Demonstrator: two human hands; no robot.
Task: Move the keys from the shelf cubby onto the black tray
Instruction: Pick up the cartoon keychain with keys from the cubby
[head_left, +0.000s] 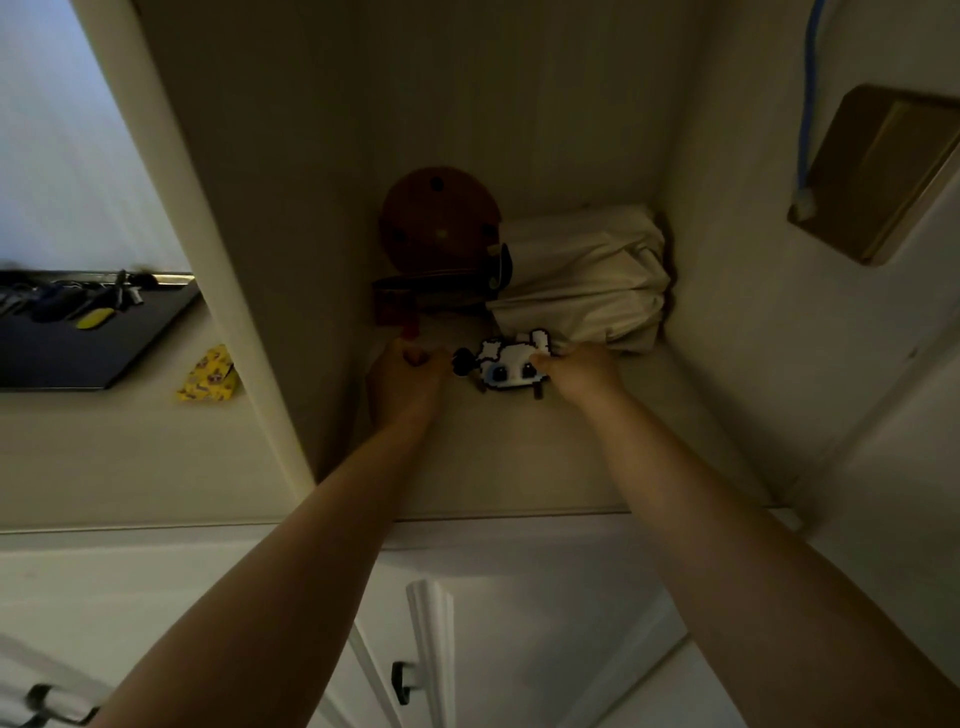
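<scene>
I see both arms reaching into the shelf cubby (519, 457), hands on its floor. The keys with a white pixel-style charm (511, 366) lie on the cubby floor between the two hands. The right hand (582, 371) pinches the right edge of the charm with curled fingers. The left hand (405, 382) sits just left of the keys' dark fob end, fingers curled around a small reddish item I cannot identify; whether it touches the keys I cannot tell. Directly beyond the keys, at the far side of the cubby, a cream cloth bundle (587, 275) lies on the right, close to the right hand, and a round brown object (439, 218) stands on the left above a dark flat item (431, 291). The cubby's left wall (234, 260) separates the keys from the black tray (78, 343), which lies on the table far left and carries other keys (78, 301). A yellow packet (208, 376) lies near the tray.
</scene>
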